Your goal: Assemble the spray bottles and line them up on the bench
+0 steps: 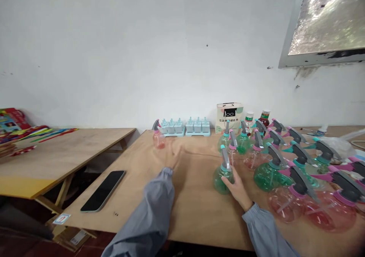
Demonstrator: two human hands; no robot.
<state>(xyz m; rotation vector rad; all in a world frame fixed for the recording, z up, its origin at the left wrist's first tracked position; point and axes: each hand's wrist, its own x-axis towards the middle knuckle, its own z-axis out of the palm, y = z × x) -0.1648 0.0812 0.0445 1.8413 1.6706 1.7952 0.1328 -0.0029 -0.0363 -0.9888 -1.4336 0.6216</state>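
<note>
My right hand [238,188] is wrapped around the round body of a green spray bottle [221,181] with a grey and teal trigger head; the bottle stands upright on the wooden table. My left hand [172,155] is reached forward over the table, blurred by motion, its thumb apart from the fingers and nothing visible in it. Just beyond it and to its left, a pink spray bottle [159,140] stands upright by itself. To the right of my right hand stand several more pink and green spray bottles [268,175], grouped closely together.
Two light-blue ice-pop moulds [197,127] sit along the wall. A paper bag [229,118] and two jars with white lids [264,117] stand behind the bottles. A phone [103,191] lies at left. Another table [68,146] with colourful sticks is farther left, across a gap.
</note>
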